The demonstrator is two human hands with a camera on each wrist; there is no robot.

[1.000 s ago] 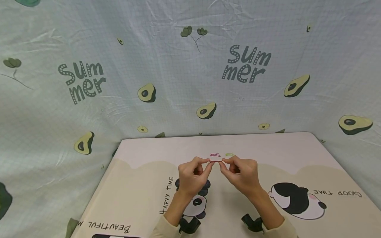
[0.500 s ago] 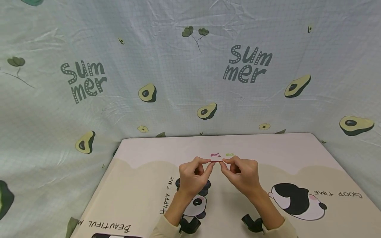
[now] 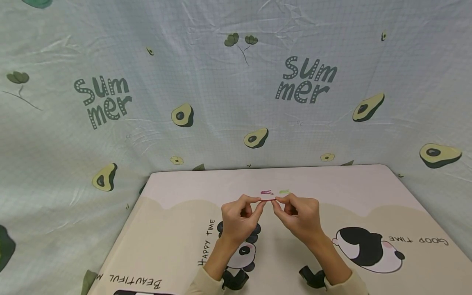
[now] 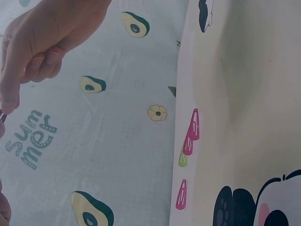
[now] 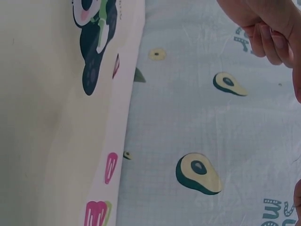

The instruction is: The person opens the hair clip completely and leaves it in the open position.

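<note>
In the head view my left hand (image 3: pixel 239 217) and right hand (image 3: pixel 300 213) are raised over the table's far half, fingertips facing each other. Between them spans a thin red hair clip (image 3: pixel 268 200), seen edge-on, each end pinched between a thumb and index finger. The left wrist view shows the right hand (image 4: pixel 42 52) from the side, with the clip's dark end at its fingertip. Beyond the hands lie pink snap hair clips (image 3: pixel 267 192) and a green hair clip (image 3: pixel 284 191). Seen closer in the left wrist view, a pink clip (image 4: pixel 188 143) overlaps the green one.
The table (image 3: pixel 177 188) has a printed cover with a panda, a dog and lettering. Behind it hangs a pale curtain (image 3: pixel 214 82) with avocado prints. Black wrist straps (image 3: pixel 236 280) show below the hands. One pink clip (image 4: pixel 181 194) lies apart from the others.
</note>
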